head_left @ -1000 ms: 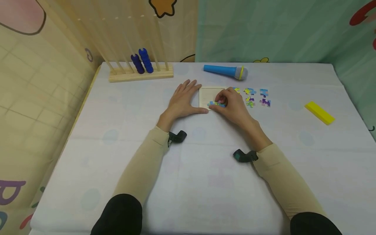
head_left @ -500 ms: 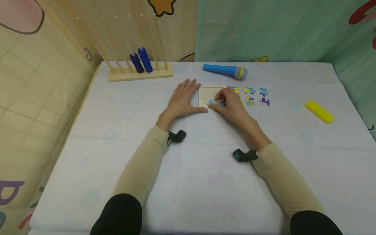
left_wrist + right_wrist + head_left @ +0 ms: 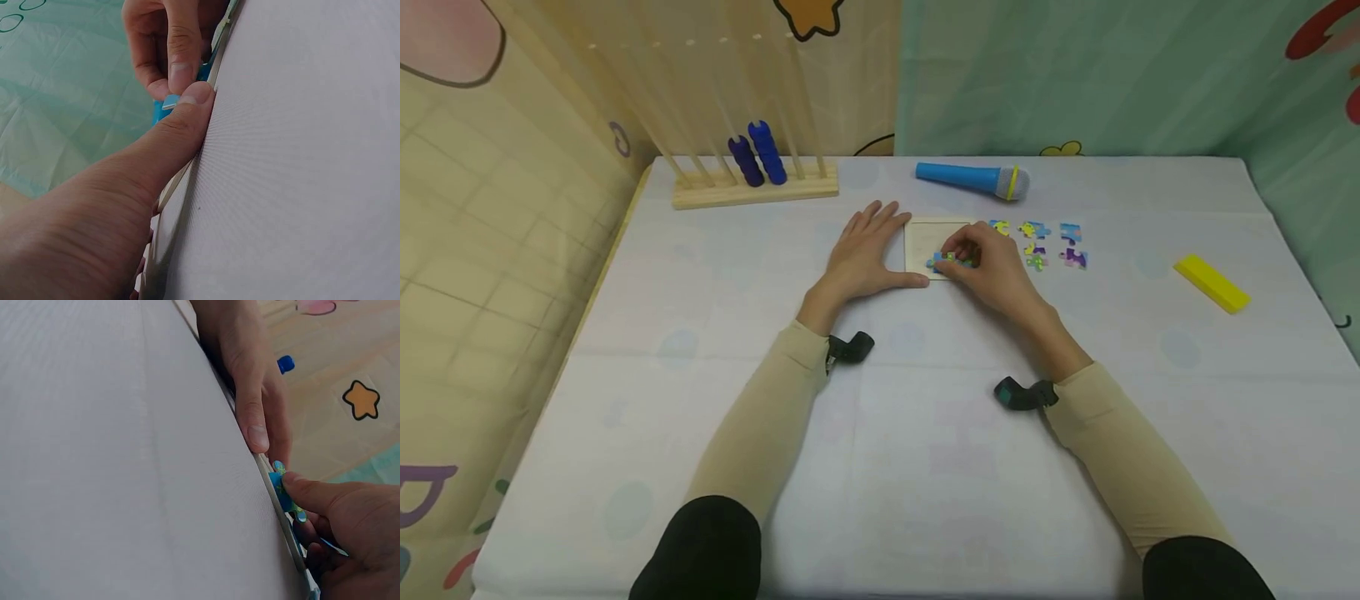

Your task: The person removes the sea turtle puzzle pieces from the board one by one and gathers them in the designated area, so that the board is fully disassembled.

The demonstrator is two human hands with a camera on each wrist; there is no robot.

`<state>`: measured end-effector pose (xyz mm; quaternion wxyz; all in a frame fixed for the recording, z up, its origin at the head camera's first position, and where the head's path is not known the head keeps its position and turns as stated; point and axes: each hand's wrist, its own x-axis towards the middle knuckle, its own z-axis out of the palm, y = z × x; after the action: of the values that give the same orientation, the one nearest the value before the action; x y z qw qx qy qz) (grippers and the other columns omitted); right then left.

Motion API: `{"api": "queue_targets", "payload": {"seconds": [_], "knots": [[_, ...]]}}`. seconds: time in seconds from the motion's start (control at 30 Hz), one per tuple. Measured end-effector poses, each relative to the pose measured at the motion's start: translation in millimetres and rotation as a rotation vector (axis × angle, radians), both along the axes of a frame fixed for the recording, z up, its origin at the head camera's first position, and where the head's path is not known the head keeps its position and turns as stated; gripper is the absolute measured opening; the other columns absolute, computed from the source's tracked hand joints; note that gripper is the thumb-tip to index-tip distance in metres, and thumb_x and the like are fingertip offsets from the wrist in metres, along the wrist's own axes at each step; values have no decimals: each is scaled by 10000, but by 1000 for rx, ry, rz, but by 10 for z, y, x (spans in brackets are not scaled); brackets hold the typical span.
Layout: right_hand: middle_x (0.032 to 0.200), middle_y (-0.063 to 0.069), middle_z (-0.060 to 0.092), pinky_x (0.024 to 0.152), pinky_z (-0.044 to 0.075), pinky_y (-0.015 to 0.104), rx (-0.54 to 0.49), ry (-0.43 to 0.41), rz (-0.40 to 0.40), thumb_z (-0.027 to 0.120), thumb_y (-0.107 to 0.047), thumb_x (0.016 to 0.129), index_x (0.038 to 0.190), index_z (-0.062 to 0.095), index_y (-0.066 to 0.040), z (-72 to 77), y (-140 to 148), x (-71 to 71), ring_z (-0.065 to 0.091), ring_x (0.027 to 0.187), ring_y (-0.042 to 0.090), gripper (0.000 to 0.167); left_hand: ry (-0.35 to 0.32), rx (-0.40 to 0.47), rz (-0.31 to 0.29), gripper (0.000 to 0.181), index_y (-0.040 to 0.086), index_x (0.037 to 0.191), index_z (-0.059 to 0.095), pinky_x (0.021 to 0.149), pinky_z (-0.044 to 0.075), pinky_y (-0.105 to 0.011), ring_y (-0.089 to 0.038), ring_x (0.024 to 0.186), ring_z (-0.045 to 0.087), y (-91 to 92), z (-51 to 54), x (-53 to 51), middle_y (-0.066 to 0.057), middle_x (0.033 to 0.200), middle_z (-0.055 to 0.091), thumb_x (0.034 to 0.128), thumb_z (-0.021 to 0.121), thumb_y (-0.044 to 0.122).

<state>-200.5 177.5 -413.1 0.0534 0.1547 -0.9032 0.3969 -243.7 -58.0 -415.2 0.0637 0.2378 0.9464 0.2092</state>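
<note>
In the head view a pale, shallow puzzle tray (image 3: 925, 237) lies on the white-covered table. My left hand (image 3: 863, 257) rests along its left side, fingers straight and spread, the thumb at the near left corner. My right hand (image 3: 996, 271) pinches a blue and green jigsaw piece (image 3: 285, 492) between thumb and fingers over the tray's near part. In the right wrist view that piece stands tilted above the tray edge. Colourful jigsaw pieces show under the right fingers, partly hidden by the hand. The left wrist view has the left thumb (image 3: 181, 119) close to the right fingertips.
Several loose jigsaw pieces (image 3: 1071, 233) lie right of the tray. Behind it is a blue toy microphone (image 3: 962, 176). A wooden peg rack (image 3: 756, 193) with blue beads stands at the back left, and a yellow block (image 3: 1212, 283) lies at the right.
The right fingers have shifted slightly at the piece over the tray. My left hand keeps its place on the tray. The whole head view has drifted a little.
</note>
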Motion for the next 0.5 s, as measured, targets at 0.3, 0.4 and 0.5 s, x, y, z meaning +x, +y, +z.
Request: {"api": "queue_targets", "payload": {"seconds": [0.3, 0.4, 0.5], "knots": [[983, 79, 720, 771, 496, 170, -65, -53, -2, 778, -227, 980, 1069, 742, -80, 99, 66, -22, 626, 871, 171, 176, -1, 2, 17, 1135, 204, 1675, 301, 1349, -33, -414, -242, 1659, 13, -21, -4, 3, -35, 1779, 163, 797, 777, 742], [1003, 93, 732, 771, 514, 149, -86, -64, -31, 770, -243, 986, 1073, 750, -77, 148, 159, -6, 645, 871, 182, 189, -3, 10, 10, 1137, 208, 1677, 298, 1348, -40, -408, -238, 1660, 6, -2, -13, 1, -30, 1781, 159, 796, 774, 747], [1043, 95, 746, 766, 517, 127, -79, -70, -52, 750, -263, 1001, 1099, 758, -74, 170, 277, 23, 648, 875, 168, 213, 0, 13, 9, 1134, 207, 1676, 300, 1347, -42, -403, -238, 1660, 7, 3, -7, 2, -31, 1780, 161, 797, 776, 743]]}}
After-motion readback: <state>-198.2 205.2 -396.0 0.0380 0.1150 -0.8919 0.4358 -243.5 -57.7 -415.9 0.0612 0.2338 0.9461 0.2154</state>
